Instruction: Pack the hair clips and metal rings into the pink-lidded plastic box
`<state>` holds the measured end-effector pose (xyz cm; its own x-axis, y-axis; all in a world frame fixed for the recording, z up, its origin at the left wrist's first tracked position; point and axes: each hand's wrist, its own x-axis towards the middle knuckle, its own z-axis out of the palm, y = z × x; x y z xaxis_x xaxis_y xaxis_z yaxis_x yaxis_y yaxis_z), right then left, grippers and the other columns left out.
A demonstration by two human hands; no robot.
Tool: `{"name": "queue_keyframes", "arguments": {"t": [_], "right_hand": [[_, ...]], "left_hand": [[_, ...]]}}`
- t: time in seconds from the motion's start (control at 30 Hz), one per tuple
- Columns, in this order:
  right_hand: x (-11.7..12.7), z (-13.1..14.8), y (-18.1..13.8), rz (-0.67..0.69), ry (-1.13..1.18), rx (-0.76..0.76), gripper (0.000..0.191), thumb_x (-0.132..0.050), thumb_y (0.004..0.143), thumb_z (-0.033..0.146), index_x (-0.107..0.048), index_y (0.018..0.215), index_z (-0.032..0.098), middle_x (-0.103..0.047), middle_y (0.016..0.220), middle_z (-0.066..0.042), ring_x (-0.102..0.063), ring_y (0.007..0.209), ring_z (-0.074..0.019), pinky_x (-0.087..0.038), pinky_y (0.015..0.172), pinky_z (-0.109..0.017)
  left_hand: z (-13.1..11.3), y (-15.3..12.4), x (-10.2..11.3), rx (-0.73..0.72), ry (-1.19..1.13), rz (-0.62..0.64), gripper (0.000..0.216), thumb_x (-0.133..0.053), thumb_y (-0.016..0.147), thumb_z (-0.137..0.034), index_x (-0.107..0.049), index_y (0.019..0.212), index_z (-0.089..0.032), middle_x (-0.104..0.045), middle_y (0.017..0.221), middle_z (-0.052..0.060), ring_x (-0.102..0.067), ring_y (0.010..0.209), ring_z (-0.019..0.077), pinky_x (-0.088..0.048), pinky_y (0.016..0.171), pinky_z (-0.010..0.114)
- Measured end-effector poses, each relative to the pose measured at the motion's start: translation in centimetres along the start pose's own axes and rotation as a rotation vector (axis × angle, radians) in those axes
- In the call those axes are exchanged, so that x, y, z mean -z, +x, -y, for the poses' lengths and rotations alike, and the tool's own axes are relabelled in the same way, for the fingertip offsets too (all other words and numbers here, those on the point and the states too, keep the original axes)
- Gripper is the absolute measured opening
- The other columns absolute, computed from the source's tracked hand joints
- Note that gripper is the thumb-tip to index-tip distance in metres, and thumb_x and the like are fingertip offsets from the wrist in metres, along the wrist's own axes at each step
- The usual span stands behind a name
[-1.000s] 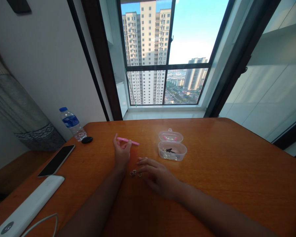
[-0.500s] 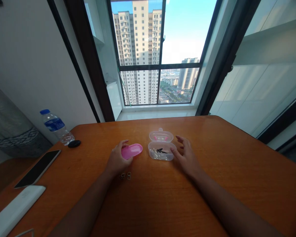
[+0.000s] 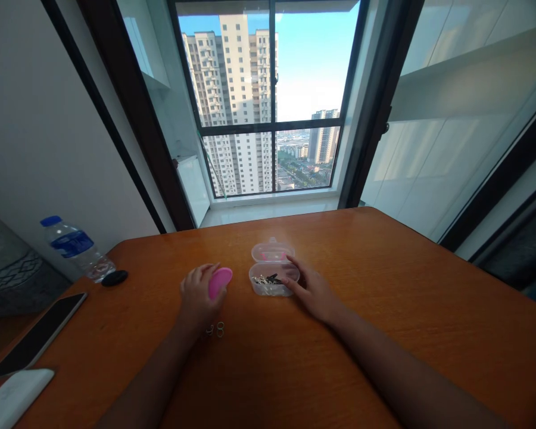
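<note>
My left hand [image 3: 199, 300] holds a shallow oval piece of pink plastic [image 3: 220, 283] upright in its fingers. Just below that hand, small metal rings [image 3: 215, 329] lie on the table, partly close to my wrist. My right hand [image 3: 311, 291] is open, its fingertips against the right side of a clear hinged plastic box [image 3: 272, 282]. The box stands open, with its clear lid [image 3: 272, 253] lying behind it. Small metal and dark parts sit inside the box, and their exact shapes are hard to make out.
All this is on an orange wooden table [image 3: 339, 298]. At its left stand a water bottle [image 3: 74, 247] and a black round object [image 3: 115, 277], with a smartphone [image 3: 38, 328] and a white flat object [image 3: 15, 396] nearer me. A high window lies beyond the far edge.
The pink piece has turned in my left hand, from edge-on to a wider face and then more upright. My right hand has moved from beside the rings to the box. The view has swung.
</note>
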<state>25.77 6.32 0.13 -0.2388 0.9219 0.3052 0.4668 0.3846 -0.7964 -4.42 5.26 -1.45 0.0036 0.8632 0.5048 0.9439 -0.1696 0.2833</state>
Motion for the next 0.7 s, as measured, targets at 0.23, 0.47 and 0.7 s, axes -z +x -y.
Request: {"name": "queue_keyframes", "arguments": {"t": [0.23, 0.47, 0.7], "right_hand": [[-0.9, 1.6, -1.4, 0.094, -0.001, 0.214, 0.072, -0.069, 0.086, 0.038, -0.036, 0.149, 0.025, -0.049, 0.147, -0.011, -0.050, 0.132, -0.0274, -0.038, 0.112, -0.048], [-0.8, 2.2, -1.5, 0.119, -0.001, 0.254, 0.067, -0.071, 0.084, 0.036, -0.042, 0.142, 0.024, -0.053, 0.140, -0.012, -0.052, 0.127, -0.0265, -0.042, 0.109, -0.045], [-0.4, 2.7, -1.9, 0.210, 0.045, 0.316, 0.045, -0.052, 0.094, 0.024, -0.043, 0.139, 0.025, -0.050, 0.140, -0.010, -0.050, 0.130, -0.0228, -0.040, 0.111, -0.043]], "left_hand": [[-1.6, -1.0, 0.4, -0.358, -0.212, 0.217, 0.049, -0.050, 0.093, -0.044, -0.052, 0.138, -0.023, -0.059, 0.137, 0.012, -0.044, 0.131, 0.0323, -0.028, 0.108, 0.051], [-2.3, -1.1, 1.3, -0.348, -0.350, 0.349, 0.048, -0.048, 0.095, -0.043, -0.047, 0.141, -0.026, -0.057, 0.139, 0.010, -0.047, 0.129, 0.0298, -0.030, 0.111, 0.048], [-0.9, -1.2, 0.4, -0.325, -0.356, 0.303, 0.046, -0.055, 0.091, -0.044, -0.054, 0.133, -0.023, -0.059, 0.135, 0.012, -0.050, 0.127, 0.0319, -0.037, 0.108, 0.048]]}}
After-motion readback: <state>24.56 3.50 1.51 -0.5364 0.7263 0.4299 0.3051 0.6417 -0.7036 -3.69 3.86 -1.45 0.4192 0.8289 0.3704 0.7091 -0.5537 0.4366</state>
